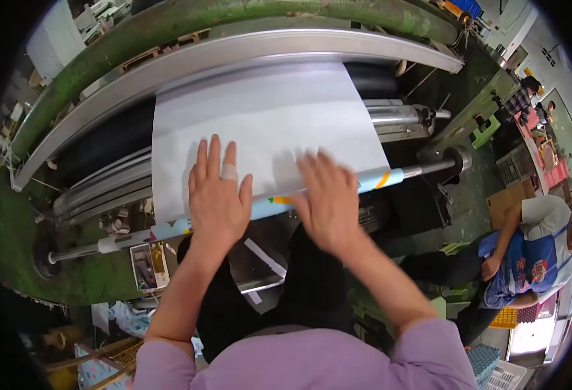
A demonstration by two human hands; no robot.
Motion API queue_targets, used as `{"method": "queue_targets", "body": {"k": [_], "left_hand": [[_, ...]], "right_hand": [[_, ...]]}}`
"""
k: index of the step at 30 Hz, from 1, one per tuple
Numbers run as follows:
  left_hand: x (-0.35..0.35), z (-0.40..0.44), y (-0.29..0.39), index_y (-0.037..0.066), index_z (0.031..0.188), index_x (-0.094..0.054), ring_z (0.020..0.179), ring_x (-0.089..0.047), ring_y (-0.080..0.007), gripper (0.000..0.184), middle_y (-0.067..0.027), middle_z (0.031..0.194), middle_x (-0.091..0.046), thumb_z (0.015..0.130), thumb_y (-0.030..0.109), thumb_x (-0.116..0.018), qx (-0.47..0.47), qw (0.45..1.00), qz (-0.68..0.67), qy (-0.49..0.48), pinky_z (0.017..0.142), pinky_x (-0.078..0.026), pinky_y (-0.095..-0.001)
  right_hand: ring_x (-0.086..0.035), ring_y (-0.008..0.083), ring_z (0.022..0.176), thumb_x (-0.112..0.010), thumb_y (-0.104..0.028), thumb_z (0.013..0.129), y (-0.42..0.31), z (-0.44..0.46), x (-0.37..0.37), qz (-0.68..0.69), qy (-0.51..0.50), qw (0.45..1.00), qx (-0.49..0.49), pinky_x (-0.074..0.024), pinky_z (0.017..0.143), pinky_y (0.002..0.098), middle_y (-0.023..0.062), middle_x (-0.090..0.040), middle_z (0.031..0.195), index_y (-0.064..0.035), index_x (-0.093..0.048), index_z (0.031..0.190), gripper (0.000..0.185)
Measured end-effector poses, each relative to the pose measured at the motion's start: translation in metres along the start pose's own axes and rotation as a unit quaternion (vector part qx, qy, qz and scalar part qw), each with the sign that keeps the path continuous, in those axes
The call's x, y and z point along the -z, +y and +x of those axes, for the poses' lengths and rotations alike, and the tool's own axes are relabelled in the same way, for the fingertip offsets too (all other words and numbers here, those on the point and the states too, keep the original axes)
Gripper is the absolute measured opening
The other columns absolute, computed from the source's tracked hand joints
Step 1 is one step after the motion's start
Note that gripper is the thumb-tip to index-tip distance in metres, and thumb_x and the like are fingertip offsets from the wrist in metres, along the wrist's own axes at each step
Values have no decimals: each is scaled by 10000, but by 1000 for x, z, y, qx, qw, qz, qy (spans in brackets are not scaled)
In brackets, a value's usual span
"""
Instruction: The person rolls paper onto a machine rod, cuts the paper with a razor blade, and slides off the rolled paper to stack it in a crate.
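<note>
A wide white sheet (260, 117) comes down from the machine toward me. Its lower end meets a light blue roll (364, 182) printed with orange carrot shapes, carried on a metal shaft (432, 168). My left hand (217, 198) lies flat on the sheet just above the roll, fingers stretched, with a pale band or tape around one finger. My right hand (328, 201) is over the roll and the sheet's lower right part, fingers extended and slightly blurred. Neither hand grasps anything; whether the right palm touches the roll is hard to see.
A metal beam (234, 52) and a green pipe (260, 14) span the machine behind the sheet. Below the shaft's left part sits a small box of tools (149, 266). A seated person (526, 253) in a blue apron is close on my right; other people work farther back.
</note>
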State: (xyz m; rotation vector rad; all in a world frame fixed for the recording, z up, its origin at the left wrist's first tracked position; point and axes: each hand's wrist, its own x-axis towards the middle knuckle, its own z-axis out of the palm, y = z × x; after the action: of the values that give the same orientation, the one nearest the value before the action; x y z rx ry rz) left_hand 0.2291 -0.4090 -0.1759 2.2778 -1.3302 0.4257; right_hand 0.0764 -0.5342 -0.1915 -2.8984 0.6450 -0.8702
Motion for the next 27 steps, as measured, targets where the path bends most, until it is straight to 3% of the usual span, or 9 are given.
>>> {"method": "queue_targets", "body": {"k": [4,7,11,14,16,19,22,25,27], "left_hand": [[10,-4,-22,15,1337,-456,1358,-291,-383,603,-203,1447,-351,802,222,-645,-41,992,14,115,1066,-262,-528],[13,-76,11,6,1297,-496,1353,-300,-385,575,-205,1435,-370,797,243,-656,0,999,31,-9,1071,-242,-542],[4,-28,-5,-5,1229,-554,1337,-316,-385,518,-209,1389,-422,782,228,-675,19,1000,2,-11,1071,-245,-518],[28,5,-4,-8,1197,-574,1299,-361,-385,466,-207,1338,-464,791,205,-659,-38,995,-42,81,1060,-271,-500],[46,10,5,-10,1181,-584,1281,-384,-384,441,-206,1313,-485,796,194,-651,-76,987,-64,124,1055,-284,-491],[74,-19,25,1,1087,-624,1107,-531,-370,307,-185,1154,-579,802,116,-619,-143,958,-222,115,949,-410,-453],[76,-57,34,17,997,-650,913,-614,-342,204,-151,978,-636,804,60,-600,-125,936,-325,48,791,-495,-406],[46,-107,28,27,931,-648,821,-625,-318,133,-144,866,-637,804,36,-608,-89,925,-368,14,686,-510,-366],[25,-141,18,12,892,-633,792,-639,-237,68,-111,828,-646,850,55,-599,-21,923,-369,-104,679,-508,-344]], "right_hand": [[-435,307,1236,-628,-253,845,-3,19,-7,2,41,999,-5,-319,972,507,126,-514,1293,-72,-527,1236,443],[-469,282,1194,-642,-228,836,19,76,-13,-22,131,991,3,-339,950,488,109,-533,1268,-72,-553,1186,393],[-584,294,1011,-636,-229,848,4,137,29,119,240,962,46,-429,849,431,126,-632,1078,-53,-620,1039,260],[-629,337,794,-634,-213,854,-10,173,68,243,211,945,-56,-474,713,428,152,-661,823,-23,-653,866,191],[-632,221,587,-658,-227,857,-4,215,76,122,223,963,-93,-488,595,352,117,-659,671,-6,-675,869,222],[-635,167,607,-665,-245,855,6,270,70,159,119,967,-157,-476,569,299,106,-668,683,13,-657,822,260],[-605,124,584,-653,-244,868,7,292,62,442,15,860,-254,-458,548,268,81,-659,670,11,-632,758,278],[-583,107,580,-651,-230,870,2,272,59,452,46,875,-167,-448,546,253,65,-648,660,-3,-623,743,262],[-560,93,576,-648,-212,873,-11,236,52,480,19,874,-73,-444,553,242,56,-637,654,-9,-619,739,244]]}}
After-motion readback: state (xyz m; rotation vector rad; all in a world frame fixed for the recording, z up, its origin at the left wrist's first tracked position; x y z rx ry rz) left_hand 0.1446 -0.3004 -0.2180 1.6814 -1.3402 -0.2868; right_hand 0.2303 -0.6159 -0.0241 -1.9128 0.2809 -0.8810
